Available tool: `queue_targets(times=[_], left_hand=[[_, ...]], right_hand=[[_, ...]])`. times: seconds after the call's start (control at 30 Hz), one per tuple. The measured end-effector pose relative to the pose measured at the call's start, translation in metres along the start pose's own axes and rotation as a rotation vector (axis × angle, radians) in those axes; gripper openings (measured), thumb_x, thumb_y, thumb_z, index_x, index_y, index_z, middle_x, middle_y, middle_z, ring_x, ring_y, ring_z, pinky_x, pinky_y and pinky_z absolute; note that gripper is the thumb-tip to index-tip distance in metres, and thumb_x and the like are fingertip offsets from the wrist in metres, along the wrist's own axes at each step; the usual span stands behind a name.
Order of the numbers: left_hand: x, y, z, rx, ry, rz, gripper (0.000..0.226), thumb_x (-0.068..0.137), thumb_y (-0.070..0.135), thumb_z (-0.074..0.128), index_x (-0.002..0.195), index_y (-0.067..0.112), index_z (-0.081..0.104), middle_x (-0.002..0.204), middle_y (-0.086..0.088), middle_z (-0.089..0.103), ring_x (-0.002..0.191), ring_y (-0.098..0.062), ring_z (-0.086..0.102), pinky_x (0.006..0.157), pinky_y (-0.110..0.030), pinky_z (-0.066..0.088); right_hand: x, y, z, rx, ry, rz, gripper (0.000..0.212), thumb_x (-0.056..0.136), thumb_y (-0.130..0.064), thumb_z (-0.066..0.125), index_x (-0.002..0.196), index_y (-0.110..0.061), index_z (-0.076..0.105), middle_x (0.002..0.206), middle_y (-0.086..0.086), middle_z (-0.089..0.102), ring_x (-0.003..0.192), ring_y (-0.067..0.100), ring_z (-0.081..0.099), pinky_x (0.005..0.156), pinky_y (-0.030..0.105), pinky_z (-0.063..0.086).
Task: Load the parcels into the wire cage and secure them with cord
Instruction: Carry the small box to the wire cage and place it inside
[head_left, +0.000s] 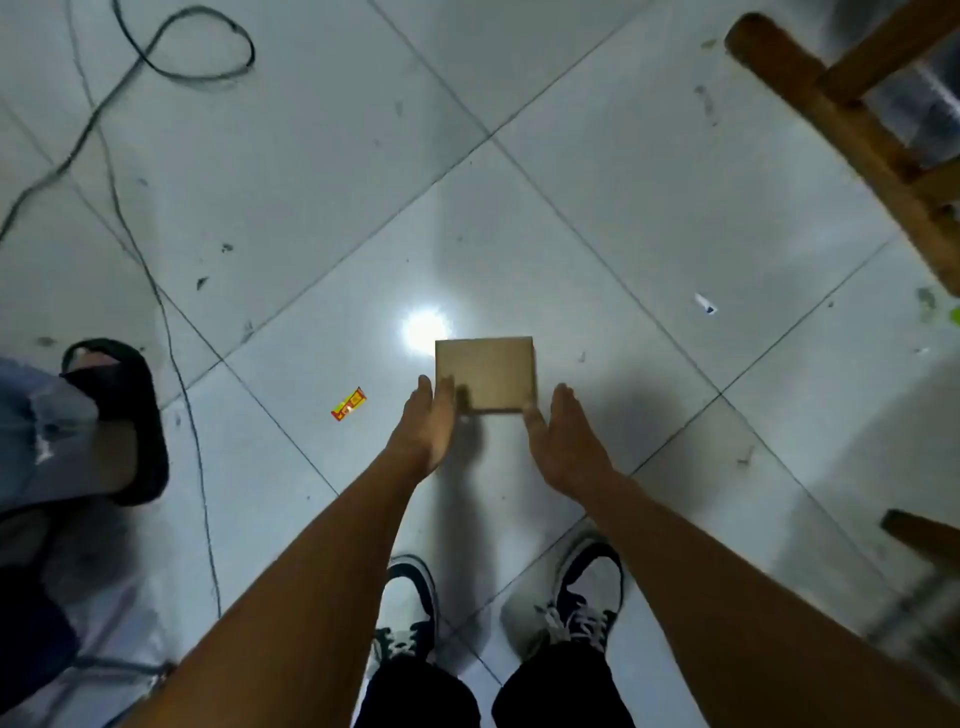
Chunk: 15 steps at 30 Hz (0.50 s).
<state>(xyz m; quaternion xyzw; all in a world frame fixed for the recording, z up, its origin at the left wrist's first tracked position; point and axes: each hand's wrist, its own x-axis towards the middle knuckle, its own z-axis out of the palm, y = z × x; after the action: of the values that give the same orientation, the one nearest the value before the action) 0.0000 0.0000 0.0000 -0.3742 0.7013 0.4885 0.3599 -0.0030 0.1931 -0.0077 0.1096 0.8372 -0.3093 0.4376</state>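
A small brown cardboard parcel (485, 373) sits near the middle of the view over a glossy white tiled floor (623, 171), its flat top plain and free of any label or writing that can be read. Whether it rests on the floor or is lifted just above it cannot be told. The left hand (428, 423) is at the parcel's near left corner, fingers straight and together, their tips touching the box's left edge. The right hand (563, 434) is at the parcel's near right corner, likewise flat with straight fingers, the thumb tip against the near edge. Neither hand curls round the box; both press it from the sides with open palms facing each other. Just beyond the parcel's far left corner a bright lamp reflection (425, 330) glares on the tile. Left of the parcel lies a small red and yellow wrapper (348, 404), its print too small to read. Nearer than the parcel, the person's two black and white laced sneakers (587, 597) stand on the floor. Far to the left of the parcel is another person's foot in a black sandal (130, 415). A dark cord (197, 73) loops on the floor well beyond and left of the parcel. A wooden stool leg (852, 140) slants to the far right of it.
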Motion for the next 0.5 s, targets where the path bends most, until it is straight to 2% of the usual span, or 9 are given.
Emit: queue_targets(times=[0.1,0.17,0.23,0.33,0.4,0.5], left_hand=[[0.035,-0.016,0.006,-0.042,0.035,0.0,0.078,0.101,0.066,0.018,0.164,0.021,0.008,0.171,-0.002,0.014,0.157,-0.023,0.014,0.126,-0.042,0.012],[0.043,-0.015,0.011,-0.1,-0.014,0.002,0.083,0.094,0.071,0.019,0.16,0.022,0.025,0.163,-0.001,0.033,0.152,-0.023,0.027,0.124,-0.043,0.019],[0.044,-0.019,0.019,-0.161,-0.013,-0.007,0.081,0.089,0.069,0.024,0.153,0.023,0.039,0.155,0.0,0.045,0.145,-0.023,0.038,0.123,-0.043,0.024],[0.034,-0.017,0.016,-0.21,0.023,-0.005,0.078,0.091,0.069,0.027,0.155,0.026,0.038,0.159,-0.001,0.042,0.147,-0.022,0.037,0.124,-0.046,0.025],[0.018,-0.001,0.004,-0.16,0.071,0.061,0.07,0.099,0.066,0.026,0.156,0.028,0.038,0.16,0.001,0.042,0.147,-0.021,0.038,0.123,-0.047,0.026],[-0.023,0.052,-0.031,-0.111,0.114,0.135,0.062,0.104,0.059,0.027,0.156,0.027,0.039,0.158,0.003,0.044,0.144,-0.019,0.04,0.122,-0.044,0.029]], right_hand=[[0.037,-0.001,0.016,0.168,0.097,0.013,0.072,0.107,-0.046,0.033,0.162,-0.015,-0.003,0.171,0.007,0.001,0.156,0.023,0.006,0.127,0.042,0.009],[0.051,-0.012,0.018,0.313,0.093,0.061,0.071,0.107,-0.047,0.034,0.162,-0.018,0.0,0.17,0.006,0.009,0.155,0.026,0.016,0.125,0.043,0.016],[0.054,-0.016,0.027,0.416,0.118,0.092,0.064,0.107,-0.044,0.036,0.162,-0.019,0.015,0.166,0.007,0.027,0.148,0.028,0.032,0.122,0.042,0.026],[0.043,-0.019,0.028,0.498,0.203,0.053,0.049,0.107,-0.039,0.039,0.151,-0.018,0.043,0.146,0.009,0.054,0.13,0.027,0.052,0.112,0.046,0.042],[0.027,-0.031,0.017,0.503,0.227,0.02,0.047,0.106,-0.038,0.042,0.149,-0.019,0.048,0.14,0.006,0.059,0.127,0.025,0.055,0.109,0.044,0.045],[-0.01,-0.076,-0.028,0.526,0.271,-0.008,0.046,0.106,-0.035,0.047,0.15,-0.023,0.048,0.143,0.0,0.058,0.129,0.021,0.055,0.111,0.042,0.045]])
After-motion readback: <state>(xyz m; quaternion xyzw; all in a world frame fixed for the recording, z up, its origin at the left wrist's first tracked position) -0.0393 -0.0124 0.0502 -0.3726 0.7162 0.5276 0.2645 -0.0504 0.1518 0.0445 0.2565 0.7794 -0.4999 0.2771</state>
